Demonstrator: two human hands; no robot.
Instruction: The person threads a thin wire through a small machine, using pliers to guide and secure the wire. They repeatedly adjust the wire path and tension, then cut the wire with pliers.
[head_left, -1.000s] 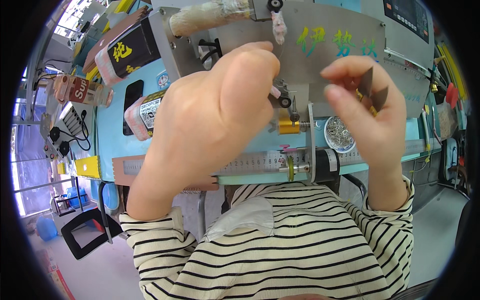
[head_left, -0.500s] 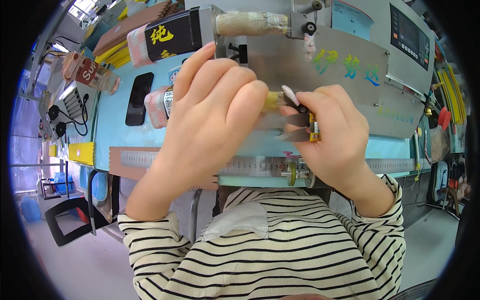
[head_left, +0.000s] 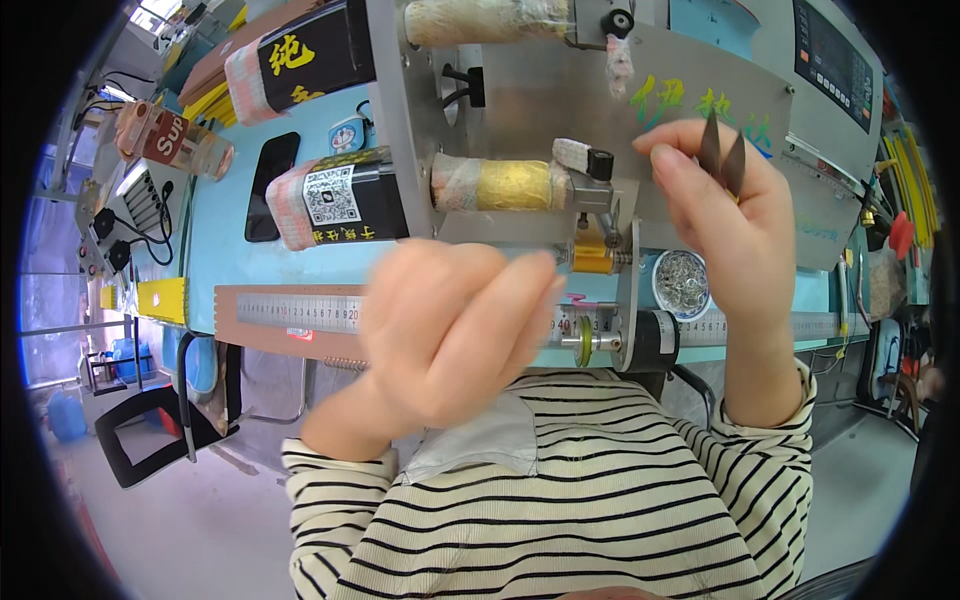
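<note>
My right hand [head_left: 735,210] grips small thread snips [head_left: 722,165]; their two dark, pointed blades stick upward and stand apart. Blurred by motion, my left hand [head_left: 450,330] is curled closed in front of the machine, above the steel ruler [head_left: 300,312]; anything between its fingers is hidden. Beyond it, a wrapped roller [head_left: 515,186] with a yellow middle band juts from the machine's metal plate [head_left: 410,120]. At the roller's right end sit a white pad [head_left: 571,154] and a black knob [head_left: 600,165]. A second, pale wrapped roller [head_left: 490,22] lies farther back.
Right of the machine bracket stands a bowl of small shiny pieces [head_left: 682,284]. Near the front edge are a green-rimmed wheel [head_left: 584,341] and a black cylinder [head_left: 655,340]. Black boxes [head_left: 355,205], a phone [head_left: 272,187] and a bottle [head_left: 175,140] occupy the left. A control panel [head_left: 833,65] is back right.
My left hand has dropped toward me, away from the roller. My right hand has moved right and up with the snips, whose blades now point upward. The roller and bowl have come into view.
</note>
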